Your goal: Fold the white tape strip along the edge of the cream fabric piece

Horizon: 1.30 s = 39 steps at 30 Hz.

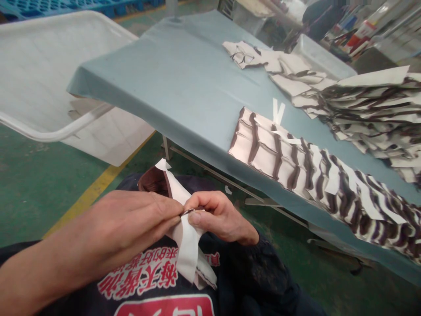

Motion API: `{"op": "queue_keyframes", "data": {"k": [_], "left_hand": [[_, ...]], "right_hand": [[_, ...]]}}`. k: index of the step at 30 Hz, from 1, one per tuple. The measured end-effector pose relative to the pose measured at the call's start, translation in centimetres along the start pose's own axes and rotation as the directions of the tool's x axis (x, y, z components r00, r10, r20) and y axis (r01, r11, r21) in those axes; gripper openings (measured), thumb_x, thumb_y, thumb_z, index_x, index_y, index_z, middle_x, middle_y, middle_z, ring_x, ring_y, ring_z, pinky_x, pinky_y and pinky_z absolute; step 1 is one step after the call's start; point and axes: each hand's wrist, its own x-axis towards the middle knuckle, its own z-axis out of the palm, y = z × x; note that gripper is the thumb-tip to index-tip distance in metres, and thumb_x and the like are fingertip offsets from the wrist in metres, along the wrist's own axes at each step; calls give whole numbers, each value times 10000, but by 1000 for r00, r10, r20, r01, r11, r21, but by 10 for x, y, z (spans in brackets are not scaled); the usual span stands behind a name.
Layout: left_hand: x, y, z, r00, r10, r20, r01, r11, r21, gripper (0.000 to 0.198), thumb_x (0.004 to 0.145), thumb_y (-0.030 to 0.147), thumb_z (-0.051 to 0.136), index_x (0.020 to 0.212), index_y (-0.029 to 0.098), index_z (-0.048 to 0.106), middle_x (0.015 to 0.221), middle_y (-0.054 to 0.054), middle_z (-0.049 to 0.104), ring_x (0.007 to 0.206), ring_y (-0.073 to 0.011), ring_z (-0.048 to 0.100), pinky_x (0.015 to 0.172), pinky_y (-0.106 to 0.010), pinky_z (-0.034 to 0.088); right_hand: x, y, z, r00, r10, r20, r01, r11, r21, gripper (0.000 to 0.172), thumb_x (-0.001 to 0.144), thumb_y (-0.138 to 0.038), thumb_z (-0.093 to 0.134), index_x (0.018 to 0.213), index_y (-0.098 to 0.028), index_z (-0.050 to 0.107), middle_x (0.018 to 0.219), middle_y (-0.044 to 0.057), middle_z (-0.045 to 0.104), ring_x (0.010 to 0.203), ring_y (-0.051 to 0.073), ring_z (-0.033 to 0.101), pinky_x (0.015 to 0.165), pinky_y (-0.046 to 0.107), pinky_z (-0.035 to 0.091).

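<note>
Over the dark apron on my lap, my left hand (128,224) and my right hand (215,217) meet on a folded white-and-brown fabric piece (177,188). My left fingers are closed on its edge, pressed together beside the right hand. Thumb and forefinger of my right hand pinch the same edge, where a white strip (189,248) hangs down. The brown side of the piece shows to the left, and a small white tab (162,164) sticks up at its top. What lies right under the fingertips is hidden.
A table with a blue-green cover (158,74) slopes across ahead. On it lie a long row of folded white-and-brown pieces (266,147), loose white strips (278,110), a larger heap (371,105) and eyeglasses (242,56). Left stands a white tub (66,48); behind it, a blue pallet (62,6).
</note>
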Motion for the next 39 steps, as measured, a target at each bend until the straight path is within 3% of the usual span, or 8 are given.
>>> {"op": "queue_keyframes", "data": {"k": [5,10,14,17,20,28,34,39], "left_hand": [[8,10,-2,999,34,-20,-33,998,45,288,1138,366,700,1130,344,987,1006,-59,957,820,-263,893,783,-269,670],[7,6,2,998,12,-64,-7,997,78,275,1081,322,713,946,307,953,778,-23,876,629,-201,767,624,-267,534],[4,-1,8,988,-93,-126,86,994,-61,207,963,218,721,829,258,873,648,56,748,519,-109,618,545,-197,439],[8,-1,11,965,-248,-88,223,949,-225,233,919,268,688,718,221,796,588,57,659,501,-104,545,489,-175,397],[10,-4,16,927,-373,-29,338,868,-365,213,863,323,698,704,204,776,581,48,627,505,-104,503,467,-168,370],[-8,-28,31,854,-513,91,466,674,-573,336,903,509,814,771,204,760,629,34,626,515,-102,481,448,-149,337],[-4,-25,29,847,-522,105,479,661,-578,341,880,498,835,730,202,753,604,42,596,504,-91,444,448,-150,308],[9,-3,22,849,-525,57,481,723,-497,305,805,444,765,630,200,711,557,40,562,497,-94,426,454,-166,315]], "right_hand": [[1,-8,1,1000,2,19,0,996,-95,484,939,-593,995,896,-182,744,759,-47,607,650,101,453,594,233,415],[5,-12,6,999,-45,20,47,982,-184,419,988,-526,951,885,-188,727,714,-62,574,608,94,411,556,235,378],[10,-9,12,992,-127,-10,120,960,-254,337,986,-428,911,852,-196,707,705,-69,579,595,86,427,580,228,398],[14,-7,13,989,-146,-29,131,946,-297,234,953,-346,843,841,-198,701,711,-65,598,595,86,439,577,223,386],[17,-5,13,992,-119,-44,100,948,-302,188,933,-336,797,843,-203,700,697,-67,584,595,92,431,575,224,374],[19,0,13,996,-64,-57,49,970,-238,358,893,-471,914,809,-212,682,673,-66,563,597,101,431,551,232,355],[19,-5,16,993,-74,-96,35,933,-358,265,885,-422,827,805,-222,672,657,-75,557,570,99,424,550,232,362],[17,-11,22,979,-144,-145,38,827,-561,209,852,-399,729,760,-237,635,648,-61,587,581,111,479,627,270,391]]}}
